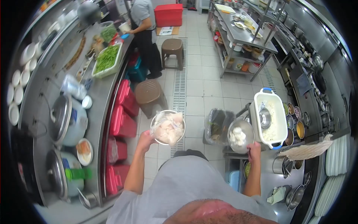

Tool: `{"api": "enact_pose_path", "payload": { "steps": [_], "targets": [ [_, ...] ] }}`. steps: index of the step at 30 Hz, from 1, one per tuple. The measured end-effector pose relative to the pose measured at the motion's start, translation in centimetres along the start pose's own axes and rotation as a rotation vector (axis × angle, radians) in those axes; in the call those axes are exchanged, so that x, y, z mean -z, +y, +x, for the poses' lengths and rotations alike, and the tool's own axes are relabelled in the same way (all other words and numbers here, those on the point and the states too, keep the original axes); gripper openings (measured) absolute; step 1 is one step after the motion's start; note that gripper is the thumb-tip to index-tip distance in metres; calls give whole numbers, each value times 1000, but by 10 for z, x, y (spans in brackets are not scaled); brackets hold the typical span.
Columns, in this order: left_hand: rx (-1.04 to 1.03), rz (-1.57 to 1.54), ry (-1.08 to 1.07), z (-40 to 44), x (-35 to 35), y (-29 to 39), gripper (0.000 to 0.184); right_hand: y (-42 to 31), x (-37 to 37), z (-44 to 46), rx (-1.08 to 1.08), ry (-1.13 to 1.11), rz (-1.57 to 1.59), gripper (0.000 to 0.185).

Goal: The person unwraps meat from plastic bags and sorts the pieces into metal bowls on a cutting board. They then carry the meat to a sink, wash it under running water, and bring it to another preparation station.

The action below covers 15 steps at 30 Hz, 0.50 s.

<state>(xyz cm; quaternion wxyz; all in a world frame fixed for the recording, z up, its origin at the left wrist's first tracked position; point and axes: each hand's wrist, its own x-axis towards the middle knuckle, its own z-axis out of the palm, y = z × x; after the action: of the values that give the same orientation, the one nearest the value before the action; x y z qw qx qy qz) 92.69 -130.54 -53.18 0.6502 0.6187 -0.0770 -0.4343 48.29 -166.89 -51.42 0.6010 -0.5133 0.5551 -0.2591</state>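
Tiled kitchen floor [195,82] up the middle, steel bench [95,87] down frame left, white tub [280,123] right of centre; left hand [147,140] fingers gripping bowl of pale meat [167,127], centre, right hand's [254,149] fingers closed on metal bowl's [249,143] edge.

We are in a commercial kitchen, seen from above in the head view. Stainless-steel counters line both sides, with a steel shelved worktable [238,31] beyond. We see two large lidded pots [71,121] on the left counter, stacks of white plates [336,156] at the right, a white tub of leafy greens [107,59], metal bowls of ingredients, and a grated drain [180,80] running along the tiled floor [195,80].
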Motion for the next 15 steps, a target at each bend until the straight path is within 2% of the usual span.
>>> {"api": "enact_pose_path", "payload": {
  "steps": [3,8,11,15],
  "targets": [
    [-14,-9,-16,77,13,32,32,-65,-66,85,51,-63,58,16],
    [-60,-17,-16,217,18,104,25,-127,-174,232,71,-115,154,12],
    [-63,15,-79,328,40,121,21,-166,-235,286,63,-91,202,12],
    [-37,55,-73,454,12,196,23,-205,-288,352,-6,-23,213,14]
  ]
}}
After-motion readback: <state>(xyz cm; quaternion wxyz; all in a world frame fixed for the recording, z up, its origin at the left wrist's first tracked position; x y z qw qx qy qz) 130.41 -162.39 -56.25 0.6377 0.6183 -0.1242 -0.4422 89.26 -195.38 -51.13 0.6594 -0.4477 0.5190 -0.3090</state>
